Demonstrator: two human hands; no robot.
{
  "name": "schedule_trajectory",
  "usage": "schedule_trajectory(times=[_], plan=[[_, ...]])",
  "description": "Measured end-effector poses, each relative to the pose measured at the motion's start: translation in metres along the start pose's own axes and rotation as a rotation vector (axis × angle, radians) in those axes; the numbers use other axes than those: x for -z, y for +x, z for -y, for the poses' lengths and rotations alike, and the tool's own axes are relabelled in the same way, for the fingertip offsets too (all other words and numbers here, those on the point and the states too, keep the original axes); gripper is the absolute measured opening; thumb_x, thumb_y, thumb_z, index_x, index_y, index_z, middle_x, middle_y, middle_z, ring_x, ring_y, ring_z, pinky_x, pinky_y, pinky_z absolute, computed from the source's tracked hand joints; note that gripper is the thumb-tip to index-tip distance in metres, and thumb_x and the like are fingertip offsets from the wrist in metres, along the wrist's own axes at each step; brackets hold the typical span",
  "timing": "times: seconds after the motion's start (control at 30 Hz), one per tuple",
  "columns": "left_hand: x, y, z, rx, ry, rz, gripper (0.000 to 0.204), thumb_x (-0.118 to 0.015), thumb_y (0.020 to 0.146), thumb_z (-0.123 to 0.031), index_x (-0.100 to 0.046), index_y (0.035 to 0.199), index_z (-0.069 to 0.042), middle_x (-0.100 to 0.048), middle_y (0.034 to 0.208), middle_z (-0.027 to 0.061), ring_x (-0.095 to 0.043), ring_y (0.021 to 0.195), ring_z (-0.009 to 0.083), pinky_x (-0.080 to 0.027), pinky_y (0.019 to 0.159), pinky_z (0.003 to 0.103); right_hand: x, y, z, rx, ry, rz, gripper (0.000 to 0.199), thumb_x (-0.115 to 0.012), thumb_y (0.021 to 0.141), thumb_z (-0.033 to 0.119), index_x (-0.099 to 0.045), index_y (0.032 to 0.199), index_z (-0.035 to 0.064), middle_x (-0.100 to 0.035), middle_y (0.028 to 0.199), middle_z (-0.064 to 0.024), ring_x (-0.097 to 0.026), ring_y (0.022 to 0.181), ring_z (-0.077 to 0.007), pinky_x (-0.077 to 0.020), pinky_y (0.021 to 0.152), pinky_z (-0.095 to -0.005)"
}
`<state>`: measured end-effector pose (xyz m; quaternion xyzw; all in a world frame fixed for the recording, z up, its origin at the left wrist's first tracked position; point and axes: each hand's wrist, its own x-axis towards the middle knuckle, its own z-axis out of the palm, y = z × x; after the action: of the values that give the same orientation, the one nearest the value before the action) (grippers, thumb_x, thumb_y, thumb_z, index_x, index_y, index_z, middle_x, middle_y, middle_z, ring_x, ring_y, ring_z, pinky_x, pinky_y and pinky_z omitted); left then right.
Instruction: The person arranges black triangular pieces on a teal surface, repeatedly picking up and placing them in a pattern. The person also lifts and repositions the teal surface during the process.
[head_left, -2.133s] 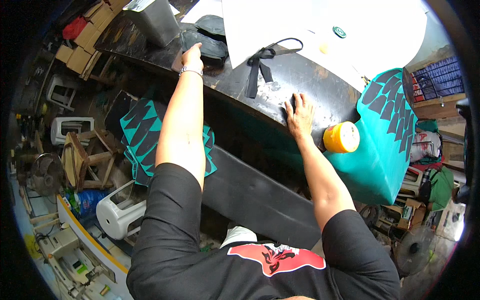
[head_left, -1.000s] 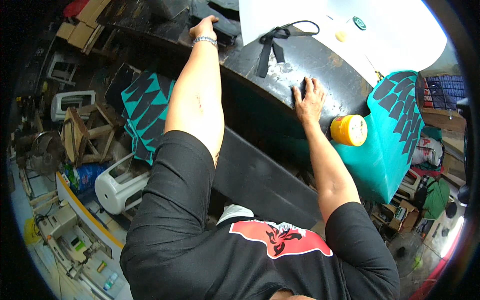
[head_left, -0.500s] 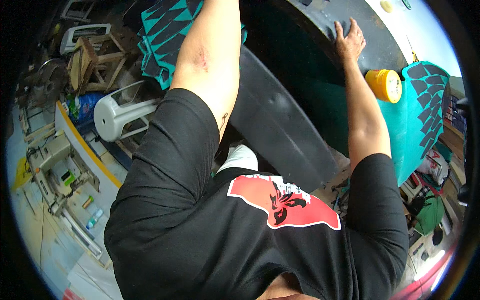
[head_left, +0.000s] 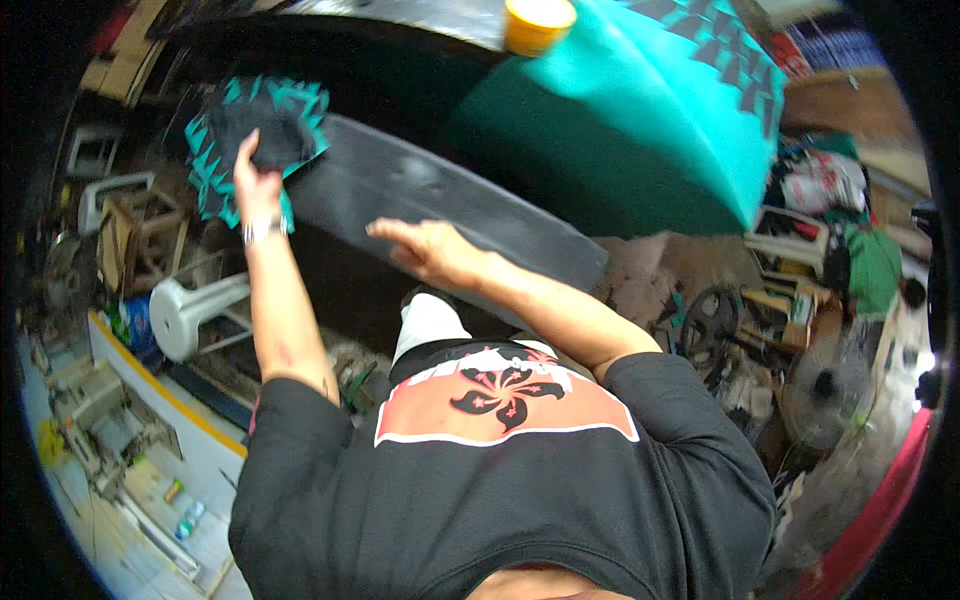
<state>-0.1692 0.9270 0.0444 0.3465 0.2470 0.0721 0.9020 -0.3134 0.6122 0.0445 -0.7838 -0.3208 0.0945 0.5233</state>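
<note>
My left hand (head_left: 258, 188), with a metal watch on its wrist, reaches out at the upper left. Its thumb lies over a dark, floppy-looking black piece (head_left: 268, 132), gripped at its near edge; the exact kind is hard to make out. Around and under that piece are teal sheets with black jagged shapes (head_left: 215, 165). My right hand (head_left: 432, 252) hovers over or beside a long black padded-looking board (head_left: 440, 195), its fingers stretched to the left with nothing in them. Whether it touches the board cannot be told.
A large teal sheet (head_left: 620, 130) with black scale shapes drapes over the table on the right. A yellow tub (head_left: 538, 25) stands at the table's edge. White stool (head_left: 185, 318), sewing machine (head_left: 110, 425) and fan (head_left: 825, 390) stand around me.
My view has swung, so the table sits higher. My right hand has left the tabletop and come in over the board. My left hand, out of frame before, now grips the black piece.
</note>
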Motion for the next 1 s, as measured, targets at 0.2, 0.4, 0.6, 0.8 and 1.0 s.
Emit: schedule_trajectory(times=[0.2, 0.4, 0.6, 0.8, 1.0], plan=[[0.026, -0.137, 0.089, 0.142, 0.004, -0.179, 0.028, -0.076, 0.084, -0.015, -0.068, 0.108, -0.004, -0.070, 0.113, 0.0112, -0.068, 0.104, 0.0283, -0.057, 0.090, 0.046, 0.090, -0.221, -0.052, -0.554, -0.096, -0.036, 0.040, -0.066, 0.092, 0.035, -0.062, 0.124, 0.0104, -0.070, 0.110, -0.0181, -0.068, 0.099, -0.0371, -0.0533, 0.086, -0.0465], [0.016, -0.142, 0.120, 0.162, -0.119, -0.134, 0.026, -0.078, 0.086, -0.024, -0.071, 0.103, -0.005, -0.073, 0.108, 0.0108, -0.070, 0.098, 0.0262, -0.059, 0.083, 0.042, 0.144, -0.334, -0.074, -0.915, -0.177, -0.322, 0.032, -0.070, 0.089, 0.035, -0.074, 0.093, 0.0036, -0.073, 0.086, -0.0157, -0.071, 0.082, -0.0291, -0.0533, 0.075, -0.0407], [0.011, -0.130, 0.121, 0.104, -0.119, -0.133, 0.032, -0.081, 0.084, -0.030, -0.070, 0.102, -0.006, -0.073, 0.107, 0.0094, -0.070, 0.095, 0.0237, -0.059, 0.080, 0.039, 0.120, -0.312, -0.055, -1.038, 0.003, -0.282, 0.035, -0.066, 0.094, 0.035, -0.070, 0.084, 0.0016, -0.066, 0.067, -0.0066, -0.062, 0.059, -0.0138, -0.0502, 0.057, -0.0324], [0.029, -0.134, 0.111, 0.113, -0.135, -0.139, 0.029, -0.079, 0.085, -0.022, -0.070, 0.107, -0.005, -0.072, 0.108, 0.0101, -0.070, 0.096, 0.0255, -0.058, 0.083, 0.040, 0.151, -0.180, -0.037, -0.482, -0.134, -0.269, 0.026, -0.067, 0.090, 0.021, -0.063, 0.111, 0.0064, -0.070, 0.093, -0.0150, -0.069, 0.077, -0.0265, -0.0540, 0.070, -0.0399], [0.043, -0.139, 0.143, 0.061, -0.108, -0.226, 0.036, -0.078, 0.085, -0.027, -0.068, 0.111, -0.004, -0.070, 0.112, 0.0100, -0.068, 0.099, 0.0252, -0.056, 0.086, 0.040, 0.302, -0.027, -0.085, -0.261, -0.657, -0.334, 0.023, -0.066, 0.089, 0.019, -0.065, 0.112, 0.0125, -0.070, 0.099, -0.0134, -0.067, 0.089, -0.0323, -0.0531, 0.081, -0.0424]])
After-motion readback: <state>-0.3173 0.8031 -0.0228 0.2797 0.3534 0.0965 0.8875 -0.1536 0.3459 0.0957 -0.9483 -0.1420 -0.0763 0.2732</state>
